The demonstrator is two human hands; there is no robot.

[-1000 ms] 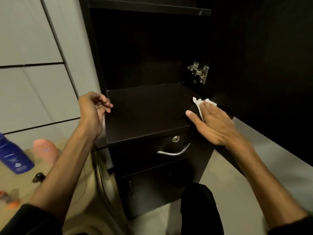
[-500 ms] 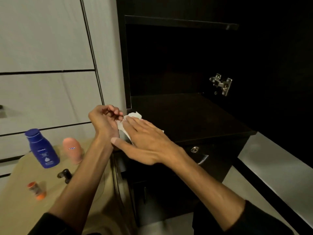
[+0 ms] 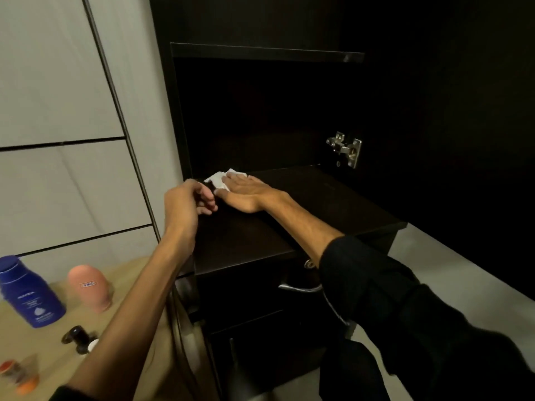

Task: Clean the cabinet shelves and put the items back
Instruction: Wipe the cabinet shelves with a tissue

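Note:
A dark cabinet shelf [image 3: 333,204] lies bare in front of me. My right hand [image 3: 249,192] lies flat on a white cloth [image 3: 218,178] at the shelf's back left corner, fingers straight and pressing it down. My left hand [image 3: 185,205] hovers at the shelf's left edge with its fingers loosely curled and nothing in them. To the left, on a beige surface [image 3: 130,285], stand a blue lotion bottle [image 3: 27,293], a pink bottle [image 3: 89,286], a small dark bottle [image 3: 76,337] and a small orange-capped container [image 3: 20,374].
The cabinet door stands open on the right, with a metal hinge [image 3: 346,150] on the inner wall. Below the shelf is a drawer with a lock [image 3: 309,264] and a chrome handle [image 3: 298,287]. A white panelled wall [image 3: 58,111] fills the left.
My right hand has slid the cloth from the shelf's right side across to the front left, then back into the left rear corner. The view has shifted right.

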